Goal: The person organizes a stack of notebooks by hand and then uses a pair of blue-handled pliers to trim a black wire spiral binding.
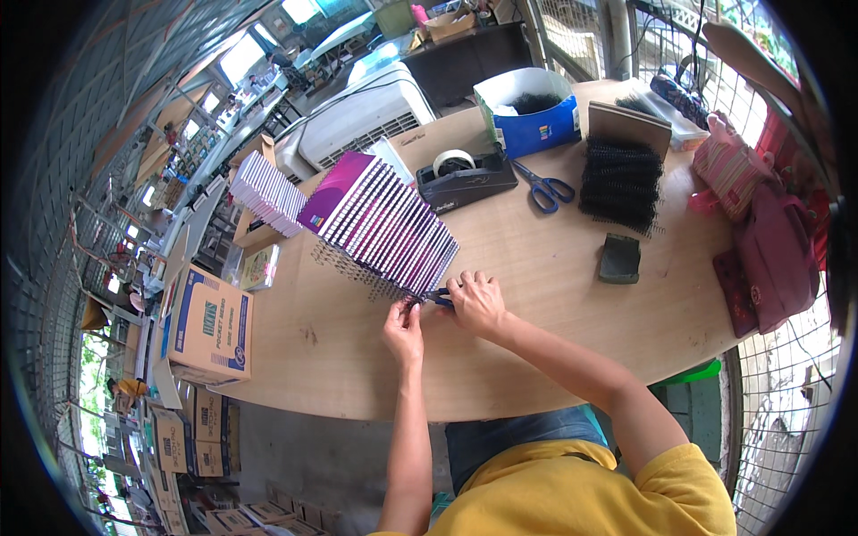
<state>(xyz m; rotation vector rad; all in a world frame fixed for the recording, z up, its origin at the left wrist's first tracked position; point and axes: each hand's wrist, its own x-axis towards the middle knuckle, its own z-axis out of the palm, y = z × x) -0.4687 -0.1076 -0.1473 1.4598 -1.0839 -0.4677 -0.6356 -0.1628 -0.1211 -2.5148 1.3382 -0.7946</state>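
Notebook stack (382, 223) partly finished, its near tip in hand

At the stack's near end, the left hand (404, 332) pinches what seems a coil end (412, 301), the right hand (477, 302) grasping blue-handled pliers (441, 298); dark coil tails (356, 270) jut from its left edge, apparently untrimmed, how many are done I cannot tell; right of the stack, loose black coils (620, 186) look unused

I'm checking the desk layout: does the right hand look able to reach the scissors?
Probably yes: only tabletop lies between the right hand and the scissors, though its blue-handled tool would likely need setting down.
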